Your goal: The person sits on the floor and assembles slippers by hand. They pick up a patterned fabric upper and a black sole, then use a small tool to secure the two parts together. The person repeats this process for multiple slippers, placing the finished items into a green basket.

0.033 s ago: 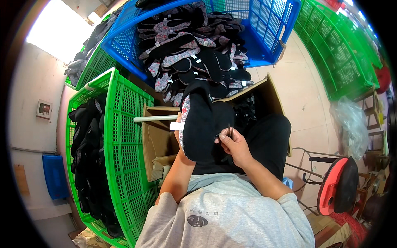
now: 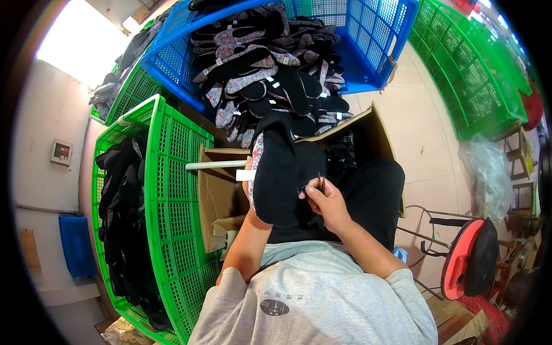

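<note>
My left hand (image 2: 248,164) grips a black fabric shoe piece (image 2: 276,172) with a floral lining along its edge, held upright over my lap. Most of that hand is hidden behind the piece. A small white tag (image 2: 245,175) sticks out by my fingers. My right hand (image 2: 326,202) is at the piece's right edge, fingers pinched on a small dark metal tool (image 2: 319,183) whose tip touches the fabric. More dark pieces lie under the held one, on my black trousers.
A blue crate (image 2: 374,34) piled with black and floral shoe pieces stands ahead. On my left are a green crate (image 2: 172,190) of black pieces, an open cardboard box (image 2: 215,195) and a white rod (image 2: 215,165). Right: green crates (image 2: 477,86), a plastic bag (image 2: 489,167), a red stool (image 2: 460,259).
</note>
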A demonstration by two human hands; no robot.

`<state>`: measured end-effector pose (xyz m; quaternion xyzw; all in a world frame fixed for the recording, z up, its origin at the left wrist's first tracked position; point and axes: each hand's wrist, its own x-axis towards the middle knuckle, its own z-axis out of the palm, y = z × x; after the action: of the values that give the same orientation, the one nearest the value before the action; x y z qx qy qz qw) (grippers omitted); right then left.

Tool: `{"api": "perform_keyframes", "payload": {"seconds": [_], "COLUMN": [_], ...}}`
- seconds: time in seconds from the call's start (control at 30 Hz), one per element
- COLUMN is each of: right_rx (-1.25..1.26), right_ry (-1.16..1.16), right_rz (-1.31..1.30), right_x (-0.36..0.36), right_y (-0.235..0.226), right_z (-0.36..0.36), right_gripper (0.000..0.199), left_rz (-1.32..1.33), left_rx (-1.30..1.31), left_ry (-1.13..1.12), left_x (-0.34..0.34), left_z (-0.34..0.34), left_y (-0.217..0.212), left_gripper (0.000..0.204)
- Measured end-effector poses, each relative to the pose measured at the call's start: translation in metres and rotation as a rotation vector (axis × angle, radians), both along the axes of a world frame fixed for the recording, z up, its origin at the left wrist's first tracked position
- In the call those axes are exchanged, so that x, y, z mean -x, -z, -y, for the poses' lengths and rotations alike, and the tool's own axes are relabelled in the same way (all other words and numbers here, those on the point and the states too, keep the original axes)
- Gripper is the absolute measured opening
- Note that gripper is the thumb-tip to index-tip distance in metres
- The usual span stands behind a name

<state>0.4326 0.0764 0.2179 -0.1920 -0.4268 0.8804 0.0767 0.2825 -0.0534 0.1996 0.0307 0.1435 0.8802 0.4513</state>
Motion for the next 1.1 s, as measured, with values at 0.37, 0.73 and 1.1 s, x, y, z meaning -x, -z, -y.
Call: {"api": "perform_keyframes", "payload": {"seconds": [0.37, 0.73, 1.1], "right_rx": [-0.221, -0.248, -0.364], "right_ry": [-0.092, -0.093, -0.005], "right_rz": [-0.085, -0.224, -0.206], "right_x": [-0.007, -0.009, -0.008], "right_y": [0.012, 0.013, 0.017], "right_z": [0.002, 0.011, 0.014], "right_gripper": [0.021, 0.023, 0.019], "left_rz": [-0.133, -0.015, -0.084], "left_rx": [-0.256, -0.222, -0.358], "left_ry": [0.068, -0.015, 0.028], "left_x": [-0.004, 0.001, 0.001], "left_z": [-0.009, -0.007, -0.016], "left_y": [-0.014, 0.032, 0.027], "left_gripper": [0.063, 0.057, 0.052]}}
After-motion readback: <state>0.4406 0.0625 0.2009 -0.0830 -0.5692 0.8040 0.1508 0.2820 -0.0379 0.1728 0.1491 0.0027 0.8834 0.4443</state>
